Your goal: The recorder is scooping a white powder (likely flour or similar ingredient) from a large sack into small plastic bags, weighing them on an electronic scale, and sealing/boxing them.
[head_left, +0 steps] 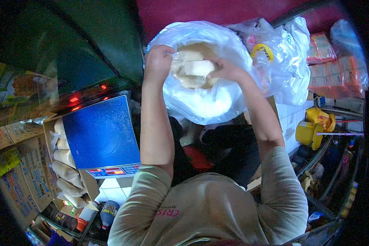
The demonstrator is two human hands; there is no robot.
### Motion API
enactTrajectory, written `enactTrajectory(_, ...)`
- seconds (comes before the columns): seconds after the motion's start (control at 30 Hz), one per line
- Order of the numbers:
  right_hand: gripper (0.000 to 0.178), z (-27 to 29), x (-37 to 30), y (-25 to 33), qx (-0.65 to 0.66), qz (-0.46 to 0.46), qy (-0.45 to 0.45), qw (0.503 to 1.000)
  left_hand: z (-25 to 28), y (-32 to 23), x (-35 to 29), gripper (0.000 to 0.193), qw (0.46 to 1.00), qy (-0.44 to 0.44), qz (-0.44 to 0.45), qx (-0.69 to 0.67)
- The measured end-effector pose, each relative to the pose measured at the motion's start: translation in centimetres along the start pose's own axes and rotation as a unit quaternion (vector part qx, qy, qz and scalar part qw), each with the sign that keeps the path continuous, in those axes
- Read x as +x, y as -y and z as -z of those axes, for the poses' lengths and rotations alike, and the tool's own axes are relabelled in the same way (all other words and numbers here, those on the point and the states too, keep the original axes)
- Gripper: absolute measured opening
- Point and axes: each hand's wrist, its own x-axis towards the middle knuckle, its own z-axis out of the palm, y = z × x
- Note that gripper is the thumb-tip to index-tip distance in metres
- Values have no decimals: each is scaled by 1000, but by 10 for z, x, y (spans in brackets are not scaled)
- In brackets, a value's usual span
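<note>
Squarely across the mouth of the sack lay the one relation that mattered: the right hand [229, 69] was over its right side, fingers bent around the near end of a white scoop [199, 67], which pointed leftward from that hand over the middle of the sack. The scoop looked boxy, its long axis running roughly sideways, and the right hand was much the nearer of the two. The left hand [160, 59] was at the sack's left rim, fingers curled narrow on some thin clear plastic [178, 57]; whether this was a separate bag or part of the lining could not be told. The sack [211, 100] itself was lined with whitish plastic folded outward over its edge, and held a pale, loose filling [197, 50] beneath the scoop. Left of the sack and closer to the wearer was a scale with a blue platform [102, 135]; beyond that, farther left, a cardboard box [89, 184] held a row of plump pale bags [67, 175]. Just right of the sack bulged a large clear plastic bag [281, 67], and past it were orange packs [336, 76] in plastic, with a yellow container [308, 134] nearer the wearer.
</note>
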Motion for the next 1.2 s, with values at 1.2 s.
enactTrajectory(1.2,35,28,-13,176,-617,55,-162,768,-28,-30,0,42,930,69,134,-335)
